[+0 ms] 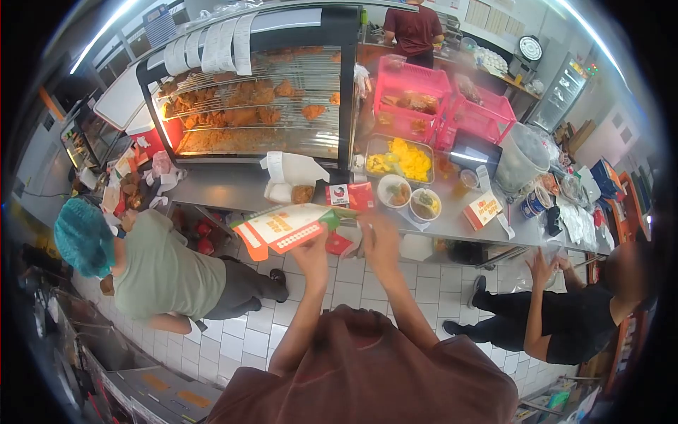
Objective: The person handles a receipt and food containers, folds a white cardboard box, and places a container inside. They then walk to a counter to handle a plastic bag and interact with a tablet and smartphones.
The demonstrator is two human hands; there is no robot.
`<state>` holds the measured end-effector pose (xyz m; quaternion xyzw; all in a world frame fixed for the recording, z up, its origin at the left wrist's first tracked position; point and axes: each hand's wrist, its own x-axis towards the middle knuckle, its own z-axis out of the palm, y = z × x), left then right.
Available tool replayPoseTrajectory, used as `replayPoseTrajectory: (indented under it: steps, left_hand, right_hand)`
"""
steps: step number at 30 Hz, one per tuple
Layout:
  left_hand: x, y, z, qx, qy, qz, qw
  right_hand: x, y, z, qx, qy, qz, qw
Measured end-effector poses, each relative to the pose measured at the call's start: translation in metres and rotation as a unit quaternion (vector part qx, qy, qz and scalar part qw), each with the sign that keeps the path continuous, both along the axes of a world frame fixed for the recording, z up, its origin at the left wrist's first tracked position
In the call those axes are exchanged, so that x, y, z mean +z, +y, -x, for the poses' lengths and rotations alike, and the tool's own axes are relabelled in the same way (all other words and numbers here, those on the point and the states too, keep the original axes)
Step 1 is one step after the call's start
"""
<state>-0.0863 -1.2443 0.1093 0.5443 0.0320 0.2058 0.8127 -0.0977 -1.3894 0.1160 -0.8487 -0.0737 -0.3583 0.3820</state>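
My left hand (313,254) grips a printed food carton (282,226) from below. The carton is white, orange and green, tilted over the counter's front edge. My right hand (380,244) is raised by the carton's right end, its fingers smeared by motion. Just beyond the carton, an open white box (280,192) with a brown fried piece (303,194) in it sits on the counter, a paper receipt (277,169) against its lid. Red packets (360,195) lie right of that box. Two white paper bowls of food (425,204) stand beyond my right hand.
A heated glass cabinet (346,92) of fried pieces stands behind the steel counter (233,185). Right of it are a tray of yellow food (399,158), pink baskets (413,78) and an orange-white box (483,210). People stand close on both sides; another works at the back.
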Motion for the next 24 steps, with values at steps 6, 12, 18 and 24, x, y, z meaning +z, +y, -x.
replayPoseTrajectory:
  steps: [6,12,18,24]
  left_hand:
    - [0.008,0.001,-0.002,-0.096,0.087,0.167,0.977]
    - [0.023,0.016,0.005,-0.147,0.132,0.260,0.945]
    - [0.067,0.003,0.035,-0.057,-0.192,-0.480,0.854]
    - [0.039,0.011,-0.007,-0.269,0.006,-0.414,0.869]
  right_hand:
    - [0.041,-0.018,-0.003,0.090,-0.015,0.076,0.993]
    - [0.022,-0.054,-0.015,0.106,-0.008,0.176,0.979]
    - [0.041,-0.069,-0.014,0.209,0.125,0.190,0.951]
    - [0.047,-0.080,0.000,0.177,0.222,0.040,0.958]
